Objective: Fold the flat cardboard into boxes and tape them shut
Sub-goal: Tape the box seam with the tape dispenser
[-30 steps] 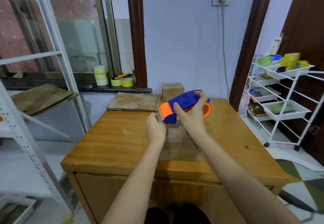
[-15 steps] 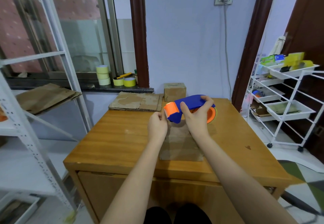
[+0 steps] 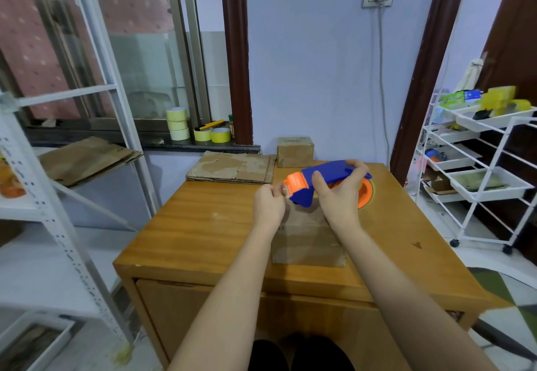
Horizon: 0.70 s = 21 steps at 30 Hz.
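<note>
A folded cardboard box [image 3: 308,242] stands on the wooden table [image 3: 203,225] in front of me. Just above its far end my right hand [image 3: 341,196] grips a blue and orange tape dispenser [image 3: 316,183]. My left hand [image 3: 268,203] pinches at the dispenser's orange front end, where the tape end comes out; the tape itself is too thin to make out. A stack of flat cardboard [image 3: 232,168] lies at the table's far left edge. A small finished box [image 3: 295,151] stands at the back against the wall.
Several yellow tape rolls [image 3: 189,128] sit on the windowsill. A white metal shelf [image 3: 58,149] with more flat cardboard [image 3: 84,158] stands to the left. A white wheeled cart [image 3: 479,178] with trays stands to the right.
Both hands and the dispenser have shifted a little to the right and away from me over the box. The grips look the same.
</note>
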Motion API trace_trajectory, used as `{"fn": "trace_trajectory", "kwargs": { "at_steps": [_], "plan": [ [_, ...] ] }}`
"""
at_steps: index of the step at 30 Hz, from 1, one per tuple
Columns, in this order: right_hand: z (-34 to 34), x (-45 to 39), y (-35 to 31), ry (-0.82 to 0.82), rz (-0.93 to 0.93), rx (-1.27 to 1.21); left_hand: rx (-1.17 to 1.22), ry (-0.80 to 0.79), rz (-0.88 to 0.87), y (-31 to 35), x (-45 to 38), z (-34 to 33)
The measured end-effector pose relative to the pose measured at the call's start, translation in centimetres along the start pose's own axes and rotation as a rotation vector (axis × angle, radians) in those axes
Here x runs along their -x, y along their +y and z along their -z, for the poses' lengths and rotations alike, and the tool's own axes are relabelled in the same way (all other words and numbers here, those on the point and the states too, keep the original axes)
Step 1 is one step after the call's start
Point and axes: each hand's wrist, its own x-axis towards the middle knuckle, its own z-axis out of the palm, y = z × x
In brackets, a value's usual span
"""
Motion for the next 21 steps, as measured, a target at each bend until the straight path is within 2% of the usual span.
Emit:
{"fn": "trace_trajectory", "kwargs": {
  "at_steps": [6,13,21],
  "plan": [
    [-0.3,-0.1,0.2,-0.009,-0.028,0.016,0.227,-0.042,0.167,0.1,-0.4,0.7],
    [-0.6,0.0,0.4,-0.024,-0.027,0.051,0.190,-0.056,0.149,-0.2,-0.6,1.1],
    [-0.4,0.0,0.2,0.040,-0.018,-0.022,0.027,-0.034,-0.119,0.9,-0.9,1.9]
  ]
}}
